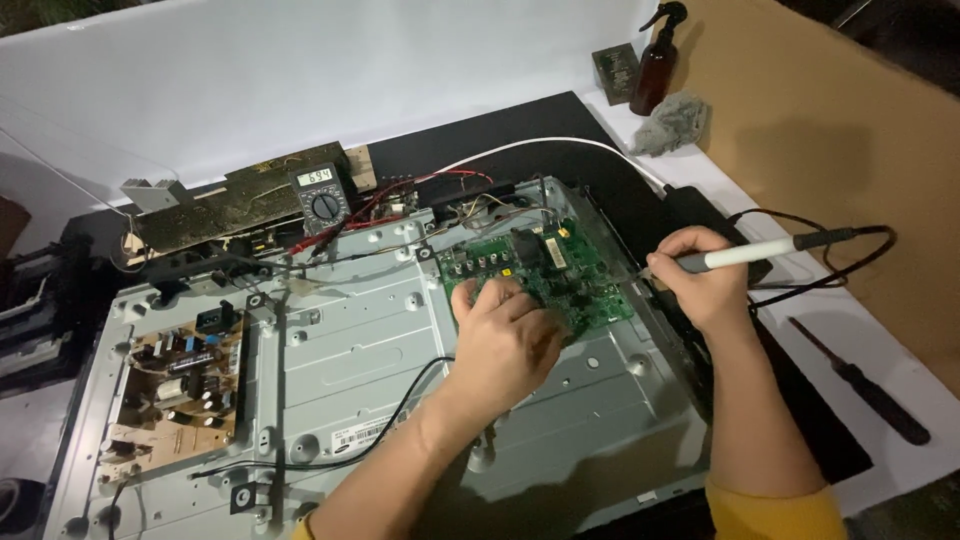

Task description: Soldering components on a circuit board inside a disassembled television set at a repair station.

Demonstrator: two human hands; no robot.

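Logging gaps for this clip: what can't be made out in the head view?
- Left hand covers part of the green circuit board; what its fingers touch is hidden.
- The tip of the pen-shaped tool in the right hand is too small to place.
- Metal chassis: cut by the bottom edge.
- Brown board: parts too small.

Single head-worn view, looking steeply down, close over metal chassis (pixel 400 340), both hands in frame

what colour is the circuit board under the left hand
Green, with small dark components; the circuit board under the left hand shows best in the head view.
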